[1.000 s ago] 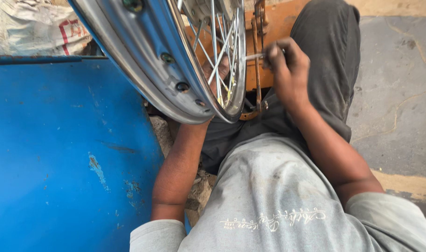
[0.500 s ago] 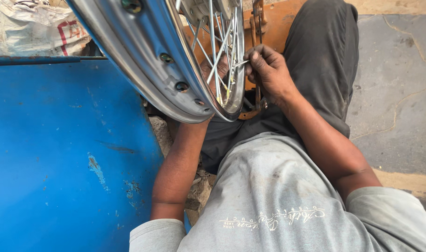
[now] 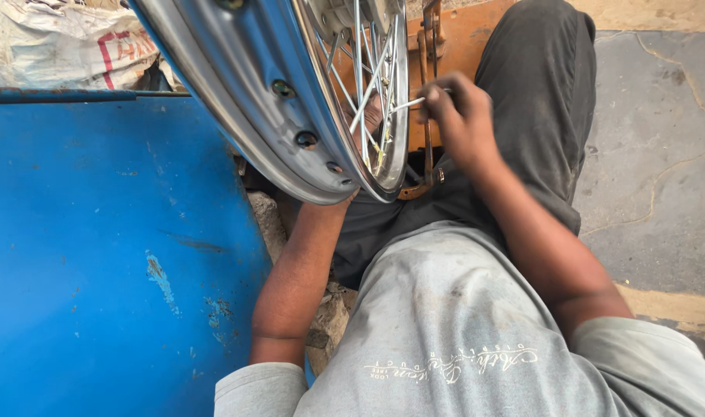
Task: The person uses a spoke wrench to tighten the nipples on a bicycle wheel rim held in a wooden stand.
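The right hand is closed, its fingertips pinched together on the outer end of a thin metal spoke that runs from the grip in among the other spokes of a wheel rim. The rim is chromed and stands tilted in front of the person's chest, its drilled inner face turned toward the camera and its lower edge just above the lap. The left hand reaches up behind the rim; only part of it shows through the spokes, so whether its grip is closed or apart cannot be told. Its forearm rises from below, touching the rim's lower edge. Behind the right hand stands a rusty orange metal stand. A blue metal panel fills the left side, with a white sack beyond it. Grey stone floor lies to the right.
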